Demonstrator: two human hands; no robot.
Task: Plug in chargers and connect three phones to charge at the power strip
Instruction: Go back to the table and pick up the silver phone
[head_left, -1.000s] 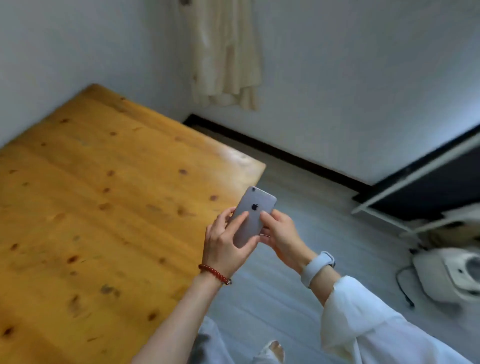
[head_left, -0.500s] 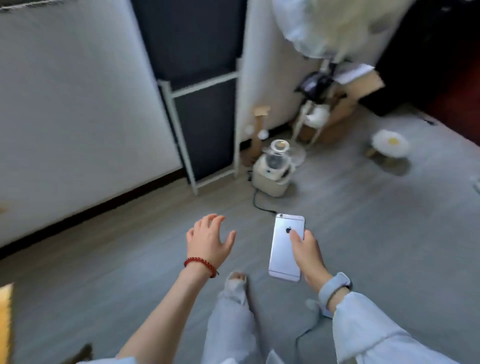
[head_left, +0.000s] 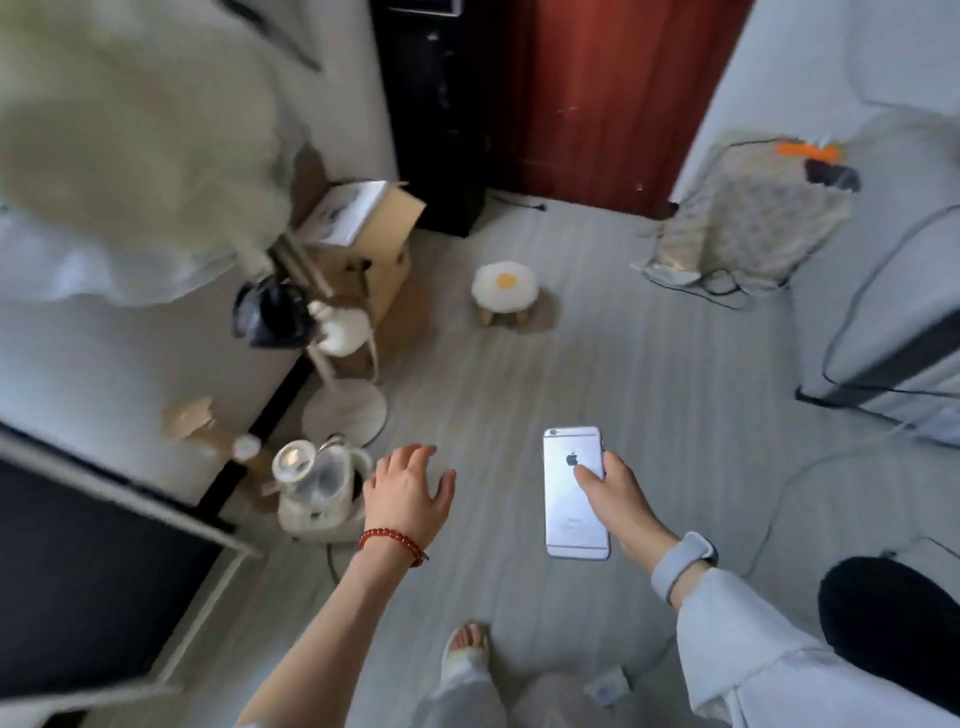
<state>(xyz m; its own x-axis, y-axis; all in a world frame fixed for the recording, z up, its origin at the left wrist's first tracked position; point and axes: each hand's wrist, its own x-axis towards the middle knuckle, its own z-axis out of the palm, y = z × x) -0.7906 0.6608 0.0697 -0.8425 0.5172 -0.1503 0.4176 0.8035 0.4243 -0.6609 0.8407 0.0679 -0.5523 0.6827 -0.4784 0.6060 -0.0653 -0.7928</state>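
Observation:
A silver phone (head_left: 569, 493) is held back-side up in my right hand (head_left: 615, 501), which grips its right edge over the grey floor. My left hand (head_left: 408, 491) hovers empty to the left of the phone, fingers spread, a red bead bracelet on its wrist. A small white object that may be a charger (head_left: 605, 688) lies on the floor near my foot, with a pale cable (head_left: 779, 499) trailing across the floor to the right. No power strip can be made out.
A white kettle-like appliance (head_left: 317, 493) stands on the floor left of my left hand. Behind it are a fan base (head_left: 345, 410), a cardboard box (head_left: 374, 244) and a small egg-shaped stool (head_left: 504, 291). A red door (head_left: 602, 98) is far ahead; a white couch (head_left: 883, 291) at right.
The view has swung from the wooden table to the floor. My left hand let go of the phone, which stays in my right hand. The view keeps turning right.

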